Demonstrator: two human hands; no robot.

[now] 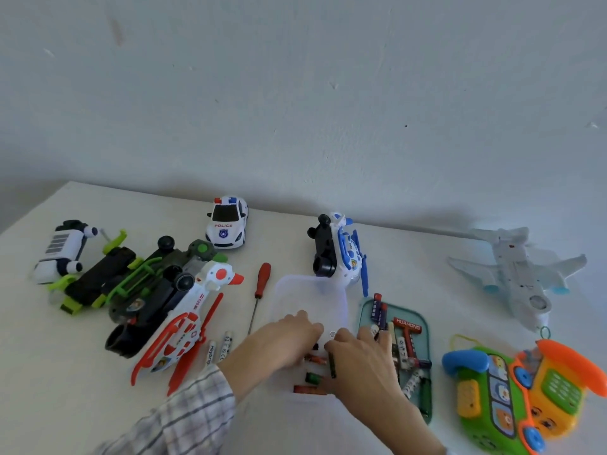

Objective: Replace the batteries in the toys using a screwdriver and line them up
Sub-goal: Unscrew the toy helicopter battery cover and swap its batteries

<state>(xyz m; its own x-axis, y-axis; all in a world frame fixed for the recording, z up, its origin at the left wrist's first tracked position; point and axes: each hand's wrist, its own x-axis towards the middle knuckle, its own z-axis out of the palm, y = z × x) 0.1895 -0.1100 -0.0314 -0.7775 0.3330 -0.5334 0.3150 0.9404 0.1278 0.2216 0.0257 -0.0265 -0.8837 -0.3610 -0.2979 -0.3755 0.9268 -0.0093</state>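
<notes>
We are watching both hands working over a clear plastic box (312, 310) near the table's front edge. The left hand (282, 343) is reaching in from seven o'clock, its fingers curled down among the batteries in the box (312, 377); whether they are pinching one we cannot tell. The right hand (358, 366) is coming in from five o'clock and is pinching a dark battery (332, 366) between thumb and fingers, just beside the left hand.

At three o'clock of the box, touching distance away, a teal tray (423, 323) is holding more batteries. At nine o'clock two loose batteries (218, 348) are lying on the white table (98, 405), and at eleven o'clock the red-handled screwdriver (259, 290) is lying with its tip toward us.

Further out at nine o'clock a red and white helicopter (187, 326) is lying on its side against a green and black vehicle (144, 280), with a white and navy toy (62, 251) beyond. At twelve o'clock a police car (227, 223) is standing upright near the wall, and a blue and white helicopter (341, 254) is lying tipped over. At two o'clock a pale airplane (515, 274) is resting; at four o'clock a colourful toy phone (525, 395) is sitting.
</notes>
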